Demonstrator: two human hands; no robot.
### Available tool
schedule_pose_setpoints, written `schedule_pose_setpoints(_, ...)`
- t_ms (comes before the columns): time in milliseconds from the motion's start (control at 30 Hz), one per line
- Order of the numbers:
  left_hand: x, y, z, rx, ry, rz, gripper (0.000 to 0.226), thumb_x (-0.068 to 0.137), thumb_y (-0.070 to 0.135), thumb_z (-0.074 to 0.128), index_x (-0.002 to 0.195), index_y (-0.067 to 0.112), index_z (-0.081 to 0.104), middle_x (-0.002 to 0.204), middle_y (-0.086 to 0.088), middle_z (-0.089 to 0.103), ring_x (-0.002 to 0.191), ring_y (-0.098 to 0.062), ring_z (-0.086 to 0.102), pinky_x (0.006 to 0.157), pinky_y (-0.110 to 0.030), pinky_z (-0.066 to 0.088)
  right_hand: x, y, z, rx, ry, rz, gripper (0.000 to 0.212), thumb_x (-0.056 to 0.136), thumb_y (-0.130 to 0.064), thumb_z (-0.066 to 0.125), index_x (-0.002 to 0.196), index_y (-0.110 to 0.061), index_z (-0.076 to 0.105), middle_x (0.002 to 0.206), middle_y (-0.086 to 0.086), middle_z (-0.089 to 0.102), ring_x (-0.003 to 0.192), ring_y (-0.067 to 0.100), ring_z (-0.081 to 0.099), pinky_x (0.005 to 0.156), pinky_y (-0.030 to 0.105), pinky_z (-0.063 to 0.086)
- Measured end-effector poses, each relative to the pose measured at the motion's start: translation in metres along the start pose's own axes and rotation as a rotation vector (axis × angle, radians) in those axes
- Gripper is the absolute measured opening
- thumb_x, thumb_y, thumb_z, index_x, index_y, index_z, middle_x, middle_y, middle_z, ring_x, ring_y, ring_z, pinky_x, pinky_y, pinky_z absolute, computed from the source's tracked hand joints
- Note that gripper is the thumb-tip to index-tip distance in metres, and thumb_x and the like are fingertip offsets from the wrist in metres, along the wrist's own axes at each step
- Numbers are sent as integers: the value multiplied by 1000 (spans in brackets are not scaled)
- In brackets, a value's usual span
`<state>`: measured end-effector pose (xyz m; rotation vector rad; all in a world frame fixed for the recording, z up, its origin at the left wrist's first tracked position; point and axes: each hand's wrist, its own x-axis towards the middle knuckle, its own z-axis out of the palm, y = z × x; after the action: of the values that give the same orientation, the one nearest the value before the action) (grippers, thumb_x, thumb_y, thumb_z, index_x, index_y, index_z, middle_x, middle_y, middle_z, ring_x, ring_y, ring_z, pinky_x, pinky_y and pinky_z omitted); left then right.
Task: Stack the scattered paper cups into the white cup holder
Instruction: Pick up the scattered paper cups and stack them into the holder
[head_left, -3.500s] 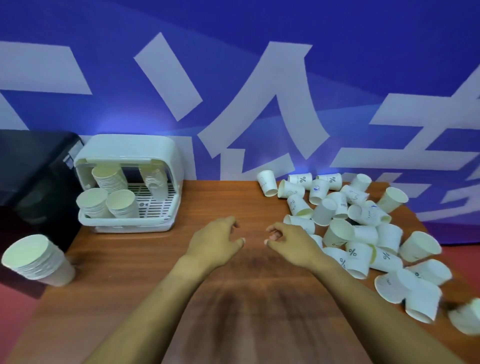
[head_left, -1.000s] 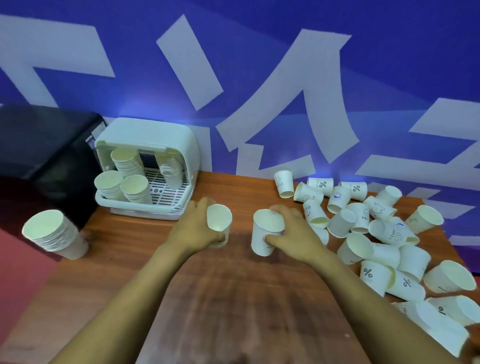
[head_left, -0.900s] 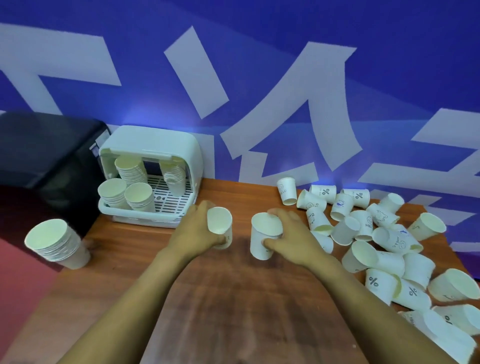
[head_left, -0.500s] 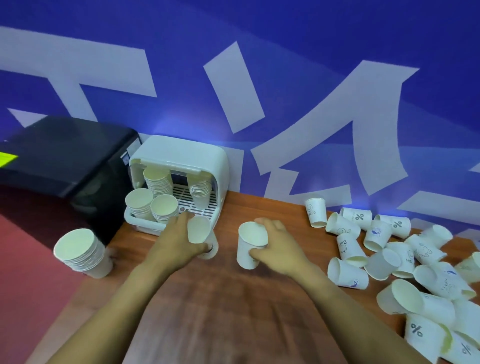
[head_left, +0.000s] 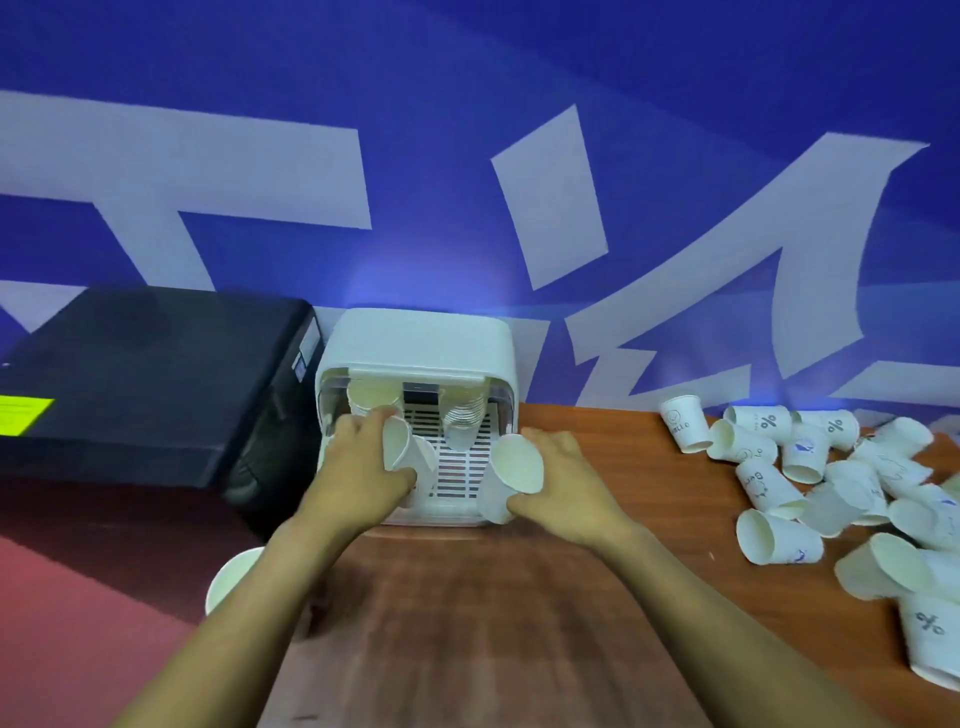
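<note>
The white cup holder (head_left: 421, 343) stands at the back left of the wooden table, its open front facing me, with stacks of cups inside. My left hand (head_left: 358, 467) grips a white paper cup (head_left: 397, 451) at the holder's front left. My right hand (head_left: 561, 483) grips another paper cup (head_left: 511, 475) in front of the holder's right side. Several scattered paper cups (head_left: 779, 483) lie on the table at the right.
A black box (head_left: 145, 384) sits left of the holder, off the table's left edge. A separate stack of cups (head_left: 228, 577) stands at the table's left edge, partly hidden by my left forearm. The blue wall rises behind the table.
Both hands have carried their cups leftward and forward up to the holder's front. My view has turned left, so the scattered cups now sit at the far right.
</note>
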<state>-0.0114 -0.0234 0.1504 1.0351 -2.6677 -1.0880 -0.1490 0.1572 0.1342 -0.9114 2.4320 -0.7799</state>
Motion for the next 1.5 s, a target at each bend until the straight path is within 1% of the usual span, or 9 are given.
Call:
schedule_pose_setpoints(167, 10, -34, -36, -22, 27, 1, 76, 79, 17, 63, 145, 27, 28, 136, -2, 28, 124, -27, 39, 101, -39, 41, 8, -40, 32, 38, 60, 11, 80, 69, -16, 73, 138, -25, 34, 126, -2, 33, 112, 18, 48, 90, 25, 41)
schedule_pose_setpoints(333, 20, -51, -54, -35, 93, 97, 78, 80, 23, 71, 144, 31, 28, 132, -2, 31, 117, -24, 47, 94, -31, 40, 26, -66, 51, 58, 117, -5, 82, 67, -16, 75, 138, -22, 33, 134, 1, 34, 121, 19, 44, 98, 36, 43)
schedule_pose_setpoints(467, 33, -67, -57, -1, 107, 106, 75, 79, 24, 74, 142, 31, 33, 130, -1, 34, 115, -24, 48, 87, -28, 41, 41, -76, 63, 49, 124, 21, 86, 65, -20, 76, 138, -24, 31, 137, -2, 32, 120, 21, 46, 93, 42, 47)
schedule_pose_setpoints(733, 53, -82, -44, -31, 31, 85, 75, 74, 30, 77, 138, 32, 37, 127, 3, 33, 113, -20, 49, 91, -29, 42, 61, -73, 77, -24, 95, 62, 87, 68, -27, 77, 140, -25, 29, 137, -2, 32, 124, 19, 41, 96, 37, 44)
schedule_pose_setpoints(900, 58, -87, -35, 23, -8, 64, 78, 76, 31, 76, 141, 32, 34, 128, 2, 34, 113, -21, 50, 90, -31, 45, 68, -76, 87, -56, 66, 75, 83, 70, -30, 76, 139, -28, 30, 140, -6, 30, 124, 17, 41, 91, 32, 42)
schedule_pose_setpoints(1100, 65, -95, -25, 73, -49, 42, 80, 72, 32, 77, 140, 31, 35, 128, 1, 36, 114, -25, 50, 94, -42, 48, 74, -75, 95, -76, 51, 74, 81, 73, -37, 74, 140, -29, 30, 141, -5, 29, 129, 18, 35, 95, 35, 42)
schedule_pose_setpoints(1267, 70, -97, -14, 175, -104, 26, 81, 74, 36, 74, 143, 28, 31, 135, -2, 36, 118, -28, 48, 95, -42, 46, 82, -66, 111, -64, 31, 133, 90, 68, -44, 77, 143, -28, 29, 143, -6, 31, 129, 16, 40, 97, 39, 45)
schedule_pose_setpoints(1367, 75, -100, -10, 253, -163, 2, 82, 76, 37, 73, 144, 26, 29, 139, -3, 36, 121, -30, 45, 98, -41, 43, 85, -61, 120, -77, 5, 152, 89, 64, -48, 78, 139, -28, 35, 137, -3, 37, 125, 19, 44, 96, 40, 45)
schedule_pose_setpoints(1500, 78, -105, -5, 271, -275, -46, 92, 78, 39, 73, 150, 24, 19, 152, -3, 23, 134, -28, 34, 106, -40, 38, 84, -53, 125, -76, -68, 158, 87, 63, -51, 77, 137, -30, 37, 131, 1, 41, 121, 22, 45, 98, 41, 44)
